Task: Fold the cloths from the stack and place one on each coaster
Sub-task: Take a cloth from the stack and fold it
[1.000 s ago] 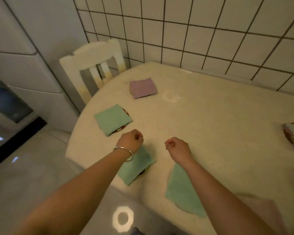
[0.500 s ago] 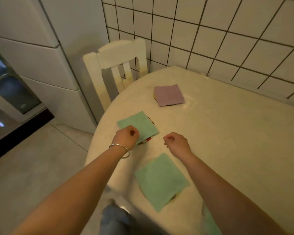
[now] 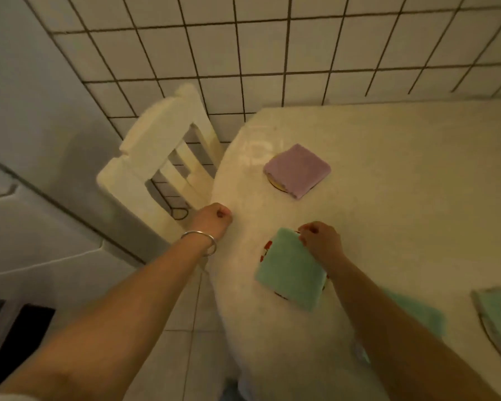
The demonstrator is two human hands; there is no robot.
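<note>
The folded green cloth (image 3: pixel 291 274) lies on a red-patterned coaster (image 3: pixel 266 250) near the counter's (image 3: pixel 402 198) rounded edge, directly under and just left of the right hand (image 3: pixel 320 241), whose grip is a closed fist holding nothing, knuckles at the cloth's far right corner. Beyond that fist the folded purple cloth (image 3: pixel 297 173) covers a yellow-rimmed coaster (image 3: pixel 276 185). Left of the right fist, apart from the cloth, the left hand (image 3: pixel 213 219) is also curled into an empty fist at the counter's edge, a silver bangle (image 3: pixel 200 238) on its wrist. Half a second ago the left fist sat over this green cloth and a second green cloth lay between the forearms; now that one (image 3: pixel 420 314) shows only behind the right forearm, and a further green cloth (image 3: pixel 499 322) appears at the far right. The white chair (image 3: pixel 156 157) stands beyond the left fist against the tiled wall (image 3: pixel 272 47).
</note>
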